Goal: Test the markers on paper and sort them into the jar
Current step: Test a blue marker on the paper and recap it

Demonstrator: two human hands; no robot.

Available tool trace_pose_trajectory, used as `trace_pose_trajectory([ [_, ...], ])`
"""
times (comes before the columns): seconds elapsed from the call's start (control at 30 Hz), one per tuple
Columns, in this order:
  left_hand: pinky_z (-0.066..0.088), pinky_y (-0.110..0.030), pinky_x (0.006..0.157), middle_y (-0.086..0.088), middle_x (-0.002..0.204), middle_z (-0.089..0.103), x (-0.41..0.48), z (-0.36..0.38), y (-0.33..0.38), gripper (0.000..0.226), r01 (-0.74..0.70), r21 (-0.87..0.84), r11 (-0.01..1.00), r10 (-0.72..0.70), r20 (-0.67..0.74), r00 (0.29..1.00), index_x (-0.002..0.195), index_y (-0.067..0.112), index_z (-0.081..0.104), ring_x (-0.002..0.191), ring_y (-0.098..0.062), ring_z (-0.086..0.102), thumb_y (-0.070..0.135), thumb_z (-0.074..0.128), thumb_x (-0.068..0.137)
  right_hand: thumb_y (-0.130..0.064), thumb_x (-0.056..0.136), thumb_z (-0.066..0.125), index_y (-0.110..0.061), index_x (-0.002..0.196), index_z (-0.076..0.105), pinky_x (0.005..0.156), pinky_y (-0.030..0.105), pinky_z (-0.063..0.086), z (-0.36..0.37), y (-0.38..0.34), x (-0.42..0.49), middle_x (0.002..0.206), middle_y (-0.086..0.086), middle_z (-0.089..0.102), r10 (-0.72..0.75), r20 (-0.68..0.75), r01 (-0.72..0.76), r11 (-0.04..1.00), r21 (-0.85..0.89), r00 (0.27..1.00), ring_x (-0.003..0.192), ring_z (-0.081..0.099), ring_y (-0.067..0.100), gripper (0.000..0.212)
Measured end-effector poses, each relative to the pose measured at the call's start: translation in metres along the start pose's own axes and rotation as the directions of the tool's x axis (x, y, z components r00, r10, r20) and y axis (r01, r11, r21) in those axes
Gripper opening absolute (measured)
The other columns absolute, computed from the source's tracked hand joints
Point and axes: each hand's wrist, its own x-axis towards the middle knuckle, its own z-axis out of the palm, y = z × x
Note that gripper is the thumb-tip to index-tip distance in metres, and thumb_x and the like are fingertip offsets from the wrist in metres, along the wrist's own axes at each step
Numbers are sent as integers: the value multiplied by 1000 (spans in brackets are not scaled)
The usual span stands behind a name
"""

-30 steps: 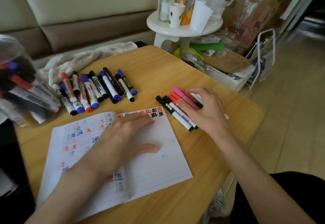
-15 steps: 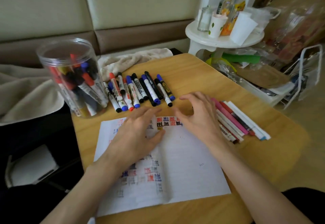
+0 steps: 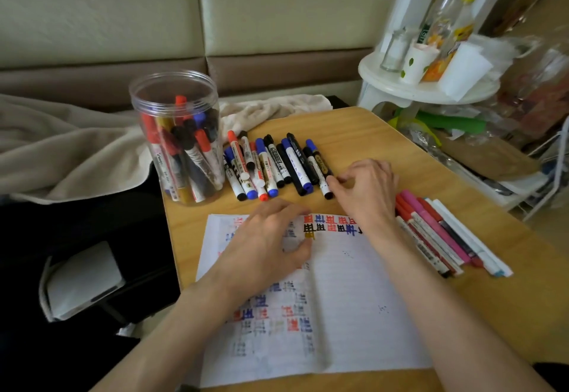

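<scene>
**Plastic jar at the left, next marker at my right fingertips**

Plastic and see-through, the jar (image 3: 175, 133) stands at the left edge of the table (image 3: 369, 127), packed with red, blue and black markers on end. I judge these are the ones already tried, parked out of my writing space.

Just right of it lies the row of markers (image 3: 277, 167), side by side and touching, caps pointing away or toward me. Laid flat like that they cannot roll far, and I can take them one at a time from the end.

Nearer me, my left hand (image 3: 264, 240) lies flat on the paper (image 3: 338, 299), fingers straight and close together, gripping nothing. It pins the sheet so it will not slide under a pen stroke. Test marks in red, blue and black run across the top of the sheet and down its left side.

My right hand (image 3: 366, 191) hovers at the right end of the row, fingers bent and narrow. The index tip touches the near end of the last marker (image 3: 323, 185), with nothing gripped that I can see. That is probably my next one to test.

Furthest right, a bundle of thin pens (image 3: 437, 237) lies apart, likely a separate lot
</scene>
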Motion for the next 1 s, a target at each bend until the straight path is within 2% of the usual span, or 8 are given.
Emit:
trace_pose_trajectory([
  [0.1, 36, -32, 117, 18, 143, 48, 2, -3, -3, 56, -12, 11, 1000, 12, -4, 1000, 144, 39, 49, 137, -4, 38, 52, 63, 92, -37, 88, 79, -20, 97, 80, 90, 37, 41, -8, -1, -3, 112, 2, 75, 25, -94, -21, 999, 46, 995, 109, 59, 24, 19],
  [0.23, 35, -26, 113, 20, 143, 48, 3, -5, -4, 57, -8, 22, 1000, 9, -40, 999, 144, 42, 47, 138, -3, 39, 52, 66, 91, -23, 96, 74, -12, 113, 72, 64, 18, 52, -35, 3, -16, 102, 2, 77, 38, -269, 37, 963, 268, 962, 84, 72, 14, 20],
  [0.4, 46, -38, 109, 18, 142, 47, 2, -1, 1, 58, -86, 13, 996, 86, -79, 993, 145, 38, 49, 132, -8, 48, 45, 70, 91, -20, 99, 73, -14, 114, 70, 81, 22, 58, -76, 9, -44, 103, -4, 74, 145, -385, 157, 743, 651, 911, 94, 73, 10, 17],
  [0.57, 40, -31, 110, 20, 150, 39, 2, -1, 11, 73, -84, -55, 995, 76, -130, 989, 153, 41, 36, 135, -6, 43, 51, 69, 89, -21, 97, 74, -17, 102, 75, 72, 22, 59, -101, 1, -73, 89, 2, 78, 262, -114, -34, 500, 865, 958, 79, 75, 17, 7],
  [0.7, 54, -40, 93, 20, 115, 63, 1, 0, 18, 39, -150, -44, 988, 141, -163, 976, 131, 33, 63, 104, -4, 61, 48, 58, 95, -23, 95, 74, -11, 106, 75, 72, 21, 58, -95, -3, -90, 88, 7, 79, 297, 59, -166, 347, 923, 953, 79, 76, 20, 16],
  [0.8, 53, -33, 83, 17, 108, 66, -1, 3, 22, 31, -185, -32, 982, 175, -195, 965, 122, 26, 70, 94, -4, 60, 39, 56, 99, -26, 94, 76, -13, 106, 74, 76, 23, 59, -93, -2, -97, 89, 7, 79, 320, 172, -249, 218, 944, 932, 82, 75, 20, 18],
  [0.9, 50, -21, 80, 17, 109, 65, -3, 4, 28, 36, -186, -46, 981, 173, -196, 965, 121, 24, 69, 94, 1, 58, 45, 49, 99, -28, 91, 79, -11, 100, 74, 79, 24, 59, -88, -4, -104, 86, 5, 79, 214, 308, -359, 265, 895, 927, 85, 77, 19, 19],
  [1.0, 52, -24, 78, 18, 107, 67, -4, 7, 32, 36, -199, -55, 978, 186, -180, 966, 120, 27, 67, 92, 0, 60, 48, 47, 99, -29, 90, 80, -6, 98, 78, 75, 25, 59, -79, -7, -110, 86, 7, 80, 159, 379, -411, 350, 842, 912, 84, 78, 18, 25],
])
